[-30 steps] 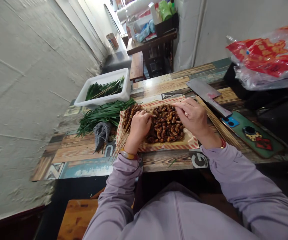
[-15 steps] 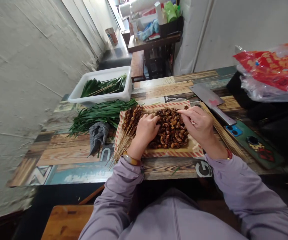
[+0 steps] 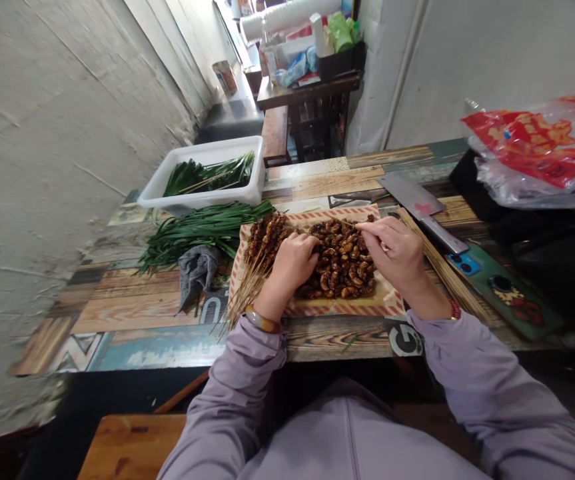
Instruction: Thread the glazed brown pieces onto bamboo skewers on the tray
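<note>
Glossy dark-brown, curled food pieces (image 3: 342,267) lie heaped on a tray lined with red-and-white striped paper (image 3: 317,307). My right hand (image 3: 392,250) pinches a thin bamboo skewer (image 3: 343,221) between thumb and fingers, its tip pointing left over the pile. At the pile's left side my left hand (image 3: 294,260) has its fingers curled down among the pieces; what they grip is hidden. Left of that hand, loaded skewers (image 3: 264,240) are stacked with their bare sticks toward me.
Green chives (image 3: 202,230) and a grey cloth (image 3: 196,270) lie left of the tray, below a white tub (image 3: 202,200). To the right are bare skewers (image 3: 437,267), a cleaver (image 3: 417,200), a green phone (image 3: 512,293) and a red-and-clear plastic bag (image 3: 542,147).
Both hands hold nearly the same pose over the pile. The view has shifted slightly; otherwise the things on the table lie as before.
</note>
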Tool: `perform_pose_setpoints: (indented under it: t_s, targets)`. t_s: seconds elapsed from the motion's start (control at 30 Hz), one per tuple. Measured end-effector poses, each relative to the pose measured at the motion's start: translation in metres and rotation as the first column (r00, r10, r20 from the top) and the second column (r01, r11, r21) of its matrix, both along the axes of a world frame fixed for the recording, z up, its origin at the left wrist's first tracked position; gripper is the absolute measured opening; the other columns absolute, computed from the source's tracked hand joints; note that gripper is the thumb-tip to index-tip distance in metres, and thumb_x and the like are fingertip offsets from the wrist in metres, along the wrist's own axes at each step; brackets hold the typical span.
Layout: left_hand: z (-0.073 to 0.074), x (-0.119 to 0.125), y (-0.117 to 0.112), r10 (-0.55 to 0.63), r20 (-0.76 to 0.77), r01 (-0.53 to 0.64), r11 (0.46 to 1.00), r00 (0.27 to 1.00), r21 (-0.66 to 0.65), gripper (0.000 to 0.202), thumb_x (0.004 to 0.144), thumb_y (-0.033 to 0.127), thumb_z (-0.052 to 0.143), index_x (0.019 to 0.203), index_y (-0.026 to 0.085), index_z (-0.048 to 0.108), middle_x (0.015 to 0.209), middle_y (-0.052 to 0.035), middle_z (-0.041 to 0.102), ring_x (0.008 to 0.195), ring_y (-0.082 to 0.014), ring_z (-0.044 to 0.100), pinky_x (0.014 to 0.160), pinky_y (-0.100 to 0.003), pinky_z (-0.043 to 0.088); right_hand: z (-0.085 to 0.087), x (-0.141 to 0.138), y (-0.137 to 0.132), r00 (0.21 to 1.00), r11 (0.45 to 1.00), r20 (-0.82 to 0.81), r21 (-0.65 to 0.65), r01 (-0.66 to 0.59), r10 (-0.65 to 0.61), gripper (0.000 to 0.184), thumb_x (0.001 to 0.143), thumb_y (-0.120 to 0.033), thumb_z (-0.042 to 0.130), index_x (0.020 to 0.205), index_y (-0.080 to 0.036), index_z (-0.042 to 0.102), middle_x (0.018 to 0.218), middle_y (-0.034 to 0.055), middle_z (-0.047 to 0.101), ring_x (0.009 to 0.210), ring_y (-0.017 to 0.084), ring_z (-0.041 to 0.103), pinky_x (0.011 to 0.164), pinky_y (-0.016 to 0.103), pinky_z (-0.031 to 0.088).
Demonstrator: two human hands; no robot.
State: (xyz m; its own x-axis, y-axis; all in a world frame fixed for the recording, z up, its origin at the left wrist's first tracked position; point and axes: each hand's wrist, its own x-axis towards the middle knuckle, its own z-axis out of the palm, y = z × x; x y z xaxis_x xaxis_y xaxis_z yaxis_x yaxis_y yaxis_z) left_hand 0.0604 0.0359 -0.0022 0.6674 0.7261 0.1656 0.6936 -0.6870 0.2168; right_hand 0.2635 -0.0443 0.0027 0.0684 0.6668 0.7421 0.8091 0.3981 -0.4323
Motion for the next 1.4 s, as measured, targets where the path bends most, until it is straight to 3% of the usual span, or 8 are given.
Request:
perform_pose_setpoints:
  t_s: [0.17, 0.27, 0.37, 0.47, 0.67, 0.97, 1.17, 1.4]
  targets:
    - [0.001, -0.002, 0.001, -0.029, 0.029, 0.03, 0.999, 0.999, -0.013, 0.024, 0.079, 0.016, 0.057, 0.101, 0.016, 0.067, 0.098, -0.011, 0.067, 0.097, -0.0257, 0.057, 0.089, -0.041, 0.046, -0.001, 0.0, 0.0, 1.0, 1.0, 0.002, -0.004, -0.003, 0.003, 0.02, 0.092, -0.021, 0.052, 0.101, -0.024, 0.07, 0.088, 0.0049, 0.071, 0.082, 0.017, 0.066, 0.075, 0.03, 0.054]
    - [0.001, -0.002, 0.0, 0.045, 0.228, -0.029, 0.997, 0.973, -0.073, 0.022, 0.079, 0.016, 0.058, 0.097, 0.016, 0.069, 0.094, -0.0098, 0.068, 0.094, -0.0241, 0.058, 0.089, -0.04, 0.045, -0.002, 0.0, 0.0, 1.0, 1.0, 0.007, -0.002, -0.002, 0.002, 0.02, 0.091, -0.02, 0.053, 0.102, -0.024, 0.07, 0.089, 0.005, 0.07, 0.082, 0.017, 0.066, 0.075, 0.03, 0.054]
    - [0.005, -0.004, 0.0, 0.255, 0.59, -0.022, 0.928, 0.766, -0.373, 0.022, 0.077, 0.021, 0.063, 0.098, 0.016, 0.07, 0.093, -0.0068, 0.07, 0.086, -0.0185, 0.06, 0.082, -0.033, 0.047, -0.003, 0.0, 0.0, 1.0, 1.0, -0.007, 0.021, -0.01, 0.01, 0.02, 0.091, -0.02, 0.054, 0.102, -0.023, 0.07, 0.088, 0.0049, 0.07, 0.081, 0.016, 0.066, 0.074, 0.03, 0.054]
    - [0.01, -0.007, 0.0, 0.496, 0.73, 0.199, 0.746, 0.47, -0.635, 0.027, 0.072, 0.027, 0.071, 0.097, 0.017, 0.071, 0.092, -0.0039, 0.07, 0.075, -0.012, 0.06, 0.069, -0.024, 0.047, -0.001, -0.001, -0.002, 0.999, 0.999, -0.024, 0.025, -0.027, 0.028, 0.02, 0.09, -0.02, 0.055, 0.102, -0.025, 0.07, 0.088, 0.0047, 0.068, 0.081, 0.017, 0.065, 0.072, 0.03, 0.054]
    - [0.019, -0.01, -0.003, 0.653, 0.736, 0.452, 0.611, 0.176, -0.65, 0.026, 0.065, 0.021, 0.076, 0.091, 0.02, 0.071, 0.099, -0.001, 0.068, 0.075, -0.0067, 0.058, 0.069, -0.019, 0.047, 0.004, -0.006, -0.01, 1.0, 0.999, 0.004, 0.042, -0.024, 0.024, 0.02, 0.087, -0.02, 0.059, 0.101, -0.026, 0.072, 0.083, 0.0045, 0.06, 0.078, 0.018, 0.06, 0.065, 0.031, 0.052]
    - [0.018, -0.01, -0.006, 0.674, 0.724, 0.516, 0.572, 0.148, -0.638, 0.029, 0.067, 0.022, 0.076, 0.095, 0.02, 0.067, 0.1, -0.0024, 0.067, 0.094, -0.0128, 0.064, 0.084, -0.026, 0.05, 0.008, -0.01, -0.015, 0.994, 0.997, 0.084, -0.041, -0.071, 0.075, 0.021, 0.088, -0.021, 0.058, 0.103, -0.028, 0.07, 0.081, 0.0038, 0.062, 0.074, 0.018, 0.06, 0.067, 0.031, 0.051]
    - [0.023, -0.01, -0.01, 0.711, 0.69, 0.624, 0.477, 0.14, -0.619, 0.031, 0.068, 0.025, 0.076, 0.096, 0.019, 0.064, 0.088, -0.0017, 0.068, 0.088, -0.0168, 0.068, 0.092, -0.039, 0.051, 0.004, -0.01, -0.015, 0.988, 0.991, 0.095, -0.072, -0.113, 0.12, 0.025, 0.088, -0.018, 0.057, 0.109, -0.027, 0.067, 0.082, 0.0032, 0.064, 0.074, 0.017, 0.062, 0.066, 0.03, 0.052]
    - [0.024, -0.011, -0.011, 0.737, 0.665, 0.563, 0.501, 0.12, -0.657, 0.035, 0.072, 0.024, 0.074, 0.102, 0.018, 0.057, 0.089, -0.002, 0.068, 0.087, -0.0176, 0.07, 0.087, -0.037, 0.055, 0.009, -0.016, -0.02, 0.972, 0.966, 0.051, -0.137, -0.221, 0.23, 0.031, 0.089, -0.017, 0.055, 0.116, -0.029, 0.064, 0.083, 0.0025, 0.066, 0.073, 0.017, 0.063, 0.068, 0.031, 0.054]
